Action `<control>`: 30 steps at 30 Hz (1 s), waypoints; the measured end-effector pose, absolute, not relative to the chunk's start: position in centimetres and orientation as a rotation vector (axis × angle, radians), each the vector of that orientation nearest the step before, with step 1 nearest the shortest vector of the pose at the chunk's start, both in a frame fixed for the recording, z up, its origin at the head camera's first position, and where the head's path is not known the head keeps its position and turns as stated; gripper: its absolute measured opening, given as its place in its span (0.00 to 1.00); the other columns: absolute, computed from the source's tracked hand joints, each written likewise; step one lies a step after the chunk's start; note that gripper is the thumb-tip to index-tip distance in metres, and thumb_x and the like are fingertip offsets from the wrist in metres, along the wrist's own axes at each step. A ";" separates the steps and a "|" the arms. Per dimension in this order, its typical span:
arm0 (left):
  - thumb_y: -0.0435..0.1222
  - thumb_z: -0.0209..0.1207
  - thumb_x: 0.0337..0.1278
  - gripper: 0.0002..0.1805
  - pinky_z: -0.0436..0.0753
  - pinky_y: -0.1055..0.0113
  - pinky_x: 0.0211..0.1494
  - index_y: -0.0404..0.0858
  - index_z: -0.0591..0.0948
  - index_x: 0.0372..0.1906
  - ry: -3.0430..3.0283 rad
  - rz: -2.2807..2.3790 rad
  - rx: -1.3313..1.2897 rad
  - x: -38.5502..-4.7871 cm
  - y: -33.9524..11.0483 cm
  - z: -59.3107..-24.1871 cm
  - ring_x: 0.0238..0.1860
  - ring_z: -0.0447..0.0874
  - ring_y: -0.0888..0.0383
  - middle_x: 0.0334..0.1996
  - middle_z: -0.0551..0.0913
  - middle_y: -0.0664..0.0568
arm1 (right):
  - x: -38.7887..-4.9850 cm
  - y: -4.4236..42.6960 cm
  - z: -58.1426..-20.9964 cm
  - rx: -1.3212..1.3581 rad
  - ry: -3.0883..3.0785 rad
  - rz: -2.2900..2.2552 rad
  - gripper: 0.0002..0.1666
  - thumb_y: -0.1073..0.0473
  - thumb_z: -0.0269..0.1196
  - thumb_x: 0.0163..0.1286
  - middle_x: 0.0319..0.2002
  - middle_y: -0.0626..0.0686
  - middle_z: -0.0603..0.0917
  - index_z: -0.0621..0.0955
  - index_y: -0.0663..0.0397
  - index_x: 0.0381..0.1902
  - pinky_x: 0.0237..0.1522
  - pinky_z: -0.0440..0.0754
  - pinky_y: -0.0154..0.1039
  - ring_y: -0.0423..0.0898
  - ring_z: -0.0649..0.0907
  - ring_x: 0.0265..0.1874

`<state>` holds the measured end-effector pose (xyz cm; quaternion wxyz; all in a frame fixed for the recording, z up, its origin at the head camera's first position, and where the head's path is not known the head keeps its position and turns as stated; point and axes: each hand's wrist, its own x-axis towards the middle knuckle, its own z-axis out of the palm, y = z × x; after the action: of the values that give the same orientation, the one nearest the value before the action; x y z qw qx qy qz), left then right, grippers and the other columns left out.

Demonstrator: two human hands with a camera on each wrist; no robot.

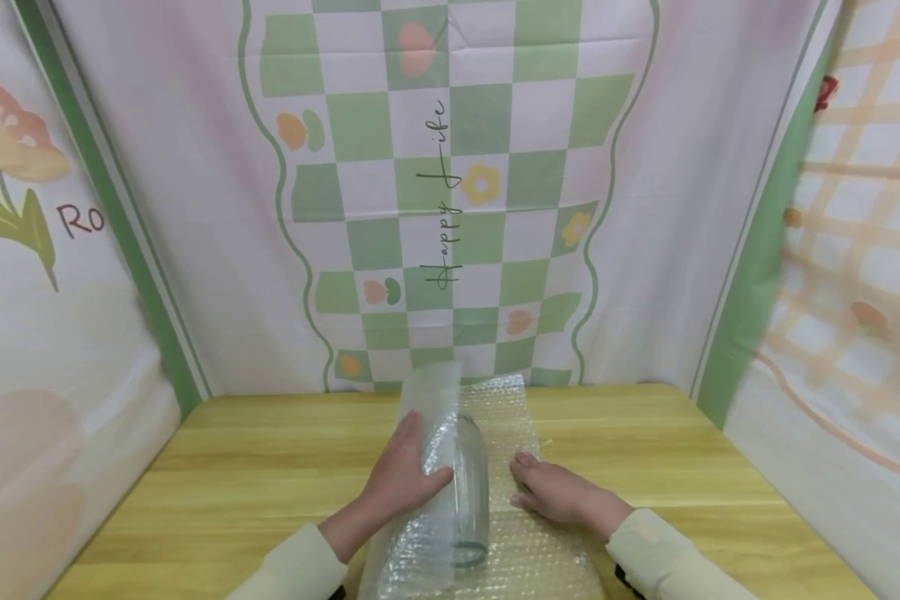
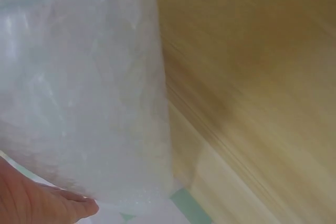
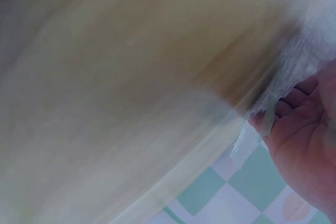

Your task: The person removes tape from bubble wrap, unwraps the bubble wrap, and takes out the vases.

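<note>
One sheet of bubble wrap (image 1: 525, 550) lies on a wood-grain table (image 1: 232, 442), shown left to right. The left hand (image 1: 399, 477), fingers extended and thumb spread, rests against the folded-over left part of the sheet. Between the hands is a clear glass vessel (image 1: 475, 483) — its left side beneath the fold, its right side uncovered, with wrap behind it. The right hand (image 1: 560, 492) touches the sheet's right edge, fingers bent — its wrist view is blurred, so whether they grip the wrap cannot be told. At far right hangs a peach-checked cloth (image 1: 862, 225).
</note>
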<state>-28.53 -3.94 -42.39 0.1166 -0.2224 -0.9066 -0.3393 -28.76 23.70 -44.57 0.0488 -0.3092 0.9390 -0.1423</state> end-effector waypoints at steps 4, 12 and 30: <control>0.48 0.66 0.48 0.55 0.55 0.49 0.73 0.21 0.53 0.71 -2.655 -1.034 -0.623 -28.5 -4.7 -42.4 0.73 0.51 0.38 0.72 0.53 0.30 | -28.7 23.7 -44.5 -0.922 2.847 -0.441 0.35 0.55 0.57 0.73 0.67 0.75 0.62 0.65 0.80 0.64 0.67 0.59 0.59 0.67 0.60 0.68; 0.47 0.66 0.48 0.55 0.55 0.49 0.72 0.23 0.51 0.73 -2.686 -1.071 -0.555 -28.5 -6.3 -42.5 0.73 0.50 0.38 0.73 0.51 0.32 | -28.7 23.7 -44.6 -0.908 2.858 -0.439 0.35 0.54 0.57 0.73 0.67 0.75 0.61 0.65 0.79 0.65 0.68 0.59 0.59 0.66 0.60 0.69; 0.44 0.66 0.45 0.55 0.52 0.47 0.73 0.21 0.50 0.72 -2.744 -1.062 -0.446 -29.3 -9.1 -43.5 0.73 0.48 0.37 0.73 0.49 0.30 | -28.6 23.5 -44.4 -0.891 2.861 -0.457 0.35 0.53 0.58 0.72 0.67 0.74 0.62 0.66 0.79 0.64 0.68 0.59 0.59 0.66 0.61 0.69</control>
<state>-29.27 -9.08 -43.51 0.0830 -0.1492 -0.9189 -0.3556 -28.59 23.48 -44.39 0.0552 -0.2935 0.9424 -0.1506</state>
